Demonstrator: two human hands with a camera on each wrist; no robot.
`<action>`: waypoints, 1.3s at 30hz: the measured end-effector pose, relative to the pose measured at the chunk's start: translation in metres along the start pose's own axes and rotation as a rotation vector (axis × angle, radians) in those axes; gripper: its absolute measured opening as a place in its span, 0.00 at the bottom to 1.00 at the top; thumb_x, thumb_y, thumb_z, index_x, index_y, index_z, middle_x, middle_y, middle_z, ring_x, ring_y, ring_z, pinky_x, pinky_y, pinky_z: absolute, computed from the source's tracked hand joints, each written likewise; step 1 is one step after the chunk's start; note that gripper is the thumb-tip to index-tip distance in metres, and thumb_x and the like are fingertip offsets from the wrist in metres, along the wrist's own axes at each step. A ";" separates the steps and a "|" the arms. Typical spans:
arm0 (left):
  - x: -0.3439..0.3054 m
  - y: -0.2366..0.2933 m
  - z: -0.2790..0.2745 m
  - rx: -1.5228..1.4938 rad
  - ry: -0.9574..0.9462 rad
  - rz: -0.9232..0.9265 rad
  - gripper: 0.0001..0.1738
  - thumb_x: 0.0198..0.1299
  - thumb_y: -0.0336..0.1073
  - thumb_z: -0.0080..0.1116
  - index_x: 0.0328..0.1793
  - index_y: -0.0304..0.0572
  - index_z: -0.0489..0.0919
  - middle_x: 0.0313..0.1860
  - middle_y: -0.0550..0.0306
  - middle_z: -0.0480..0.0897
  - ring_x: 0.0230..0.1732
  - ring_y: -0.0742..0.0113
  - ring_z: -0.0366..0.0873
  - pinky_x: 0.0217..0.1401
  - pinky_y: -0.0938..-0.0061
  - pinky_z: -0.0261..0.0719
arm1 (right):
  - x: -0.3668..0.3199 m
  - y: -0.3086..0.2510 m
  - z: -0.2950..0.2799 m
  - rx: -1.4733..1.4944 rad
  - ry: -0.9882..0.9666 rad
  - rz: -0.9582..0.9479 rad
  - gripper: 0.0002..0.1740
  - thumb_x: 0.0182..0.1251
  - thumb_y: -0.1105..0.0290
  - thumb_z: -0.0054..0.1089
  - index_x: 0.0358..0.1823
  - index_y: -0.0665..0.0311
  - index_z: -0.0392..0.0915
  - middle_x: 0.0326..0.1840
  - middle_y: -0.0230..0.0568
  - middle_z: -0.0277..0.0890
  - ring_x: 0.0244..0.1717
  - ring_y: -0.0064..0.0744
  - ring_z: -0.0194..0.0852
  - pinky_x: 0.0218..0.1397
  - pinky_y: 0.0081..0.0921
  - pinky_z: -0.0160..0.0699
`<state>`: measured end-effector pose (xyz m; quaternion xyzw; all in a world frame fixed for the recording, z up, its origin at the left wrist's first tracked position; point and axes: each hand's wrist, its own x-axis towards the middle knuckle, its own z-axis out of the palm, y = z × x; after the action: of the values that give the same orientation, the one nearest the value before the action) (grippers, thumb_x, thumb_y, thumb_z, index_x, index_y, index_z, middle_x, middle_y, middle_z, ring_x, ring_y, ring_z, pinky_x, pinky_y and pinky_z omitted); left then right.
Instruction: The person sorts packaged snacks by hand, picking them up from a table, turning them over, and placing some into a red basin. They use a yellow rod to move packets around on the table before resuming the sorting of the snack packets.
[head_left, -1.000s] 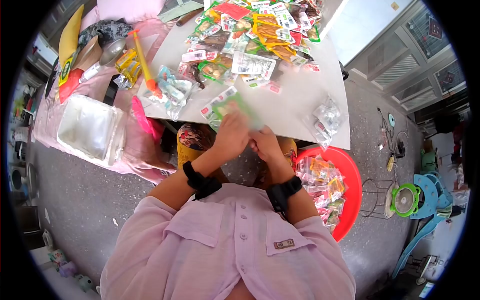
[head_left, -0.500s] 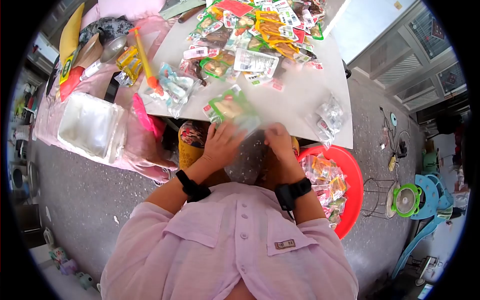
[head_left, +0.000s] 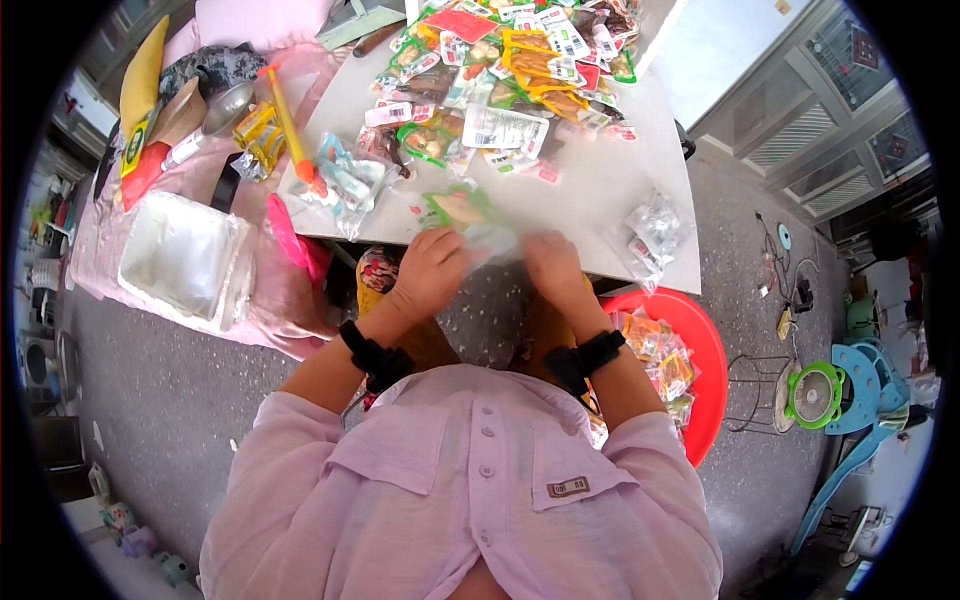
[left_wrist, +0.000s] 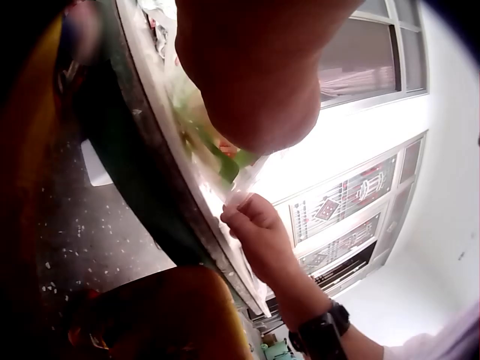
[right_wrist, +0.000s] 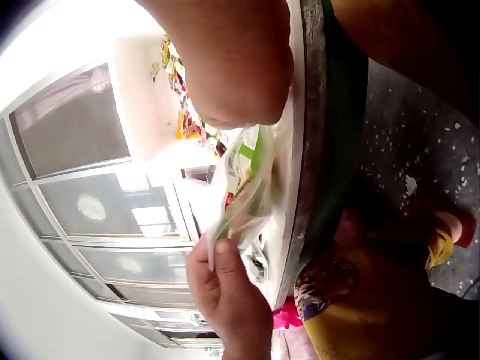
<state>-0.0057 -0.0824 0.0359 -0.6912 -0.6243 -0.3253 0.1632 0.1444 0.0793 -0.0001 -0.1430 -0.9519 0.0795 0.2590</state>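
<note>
A clear plastic food packet (head_left: 460, 208) with green trim and something pale inside lies over the table's near edge, slightly blurred in the head view. My left hand (head_left: 432, 272) pinches one side of it; in the right wrist view the thumb presses flat on the packet's edge (right_wrist: 240, 176). On the other side, my right hand (head_left: 555, 268) pinches a clear corner between thumb and curled finger, as the left wrist view shows. The plastic spans the gap between both hands. Each wrist's own hand hides part of the packet in its wrist view.
Many sealed food packets (head_left: 505, 125) are heaped at the back of the white table (head_left: 590, 200). Clear crumpled bags (head_left: 655, 238) lie at its right corner. A red basin (head_left: 708, 400) of packets stands below right. At left are a white tub (head_left: 175, 260) and an orange-yellow tool (head_left: 288, 130).
The hands were close together over the packet one second ago. They have since drawn apart, the right hand to the right and the left hand to the left, with the packet between them.
</note>
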 end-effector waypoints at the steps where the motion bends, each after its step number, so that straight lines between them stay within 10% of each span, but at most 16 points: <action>1: 0.004 -0.001 -0.002 -0.016 0.009 -0.004 0.19 0.37 0.28 0.51 0.42 0.47 0.75 0.37 0.55 0.70 0.42 0.55 0.67 0.46 0.65 0.67 | 0.000 0.003 0.002 -0.023 0.024 -0.014 0.05 0.45 0.75 0.45 0.27 0.60 0.68 0.29 0.41 0.67 0.33 0.42 0.66 0.33 0.36 0.68; 11: 0.072 -0.037 -0.028 -0.425 0.108 -0.267 0.09 0.52 0.31 0.48 0.38 0.35 0.72 0.35 0.45 0.73 0.39 0.48 0.70 0.43 0.67 0.68 | 0.068 0.021 -0.052 0.174 0.256 -0.051 0.02 0.51 0.76 0.44 0.25 0.66 0.66 0.24 0.47 0.66 0.30 0.47 0.66 0.33 0.36 0.66; 17: 0.099 -0.023 -0.052 -0.777 0.143 -0.465 0.11 0.59 0.36 0.45 0.39 0.34 0.73 0.30 0.63 0.73 0.33 0.79 0.66 0.36 0.83 0.67 | 0.081 -0.007 -0.123 0.488 0.235 0.147 0.03 0.54 0.75 0.46 0.29 0.67 0.68 0.26 0.45 0.69 0.28 0.40 0.69 0.33 0.27 0.67; 31: 0.091 0.072 -0.051 -0.968 -0.124 -0.436 0.11 0.59 0.37 0.45 0.38 0.35 0.72 0.26 0.67 0.70 0.28 0.81 0.63 0.31 0.86 0.64 | 0.034 -0.044 -0.195 0.436 -0.509 0.147 0.11 0.52 0.70 0.51 0.36 0.69 0.69 0.30 0.43 0.69 0.35 0.35 0.68 0.38 0.27 0.66; 39: 0.064 0.062 -0.023 -1.063 -0.287 -0.509 0.08 0.56 0.33 0.47 0.37 0.36 0.73 0.31 0.63 0.75 0.31 0.81 0.67 0.36 0.85 0.66 | -0.041 0.006 -0.235 0.426 -0.312 0.250 0.06 0.52 0.71 0.49 0.26 0.68 0.68 0.21 0.44 0.66 0.23 0.35 0.66 0.27 0.27 0.63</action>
<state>0.0498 -0.0586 0.1060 -0.5440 -0.5378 -0.5249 -0.3733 0.3004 0.0907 0.1795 -0.1879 -0.9171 0.3298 0.1219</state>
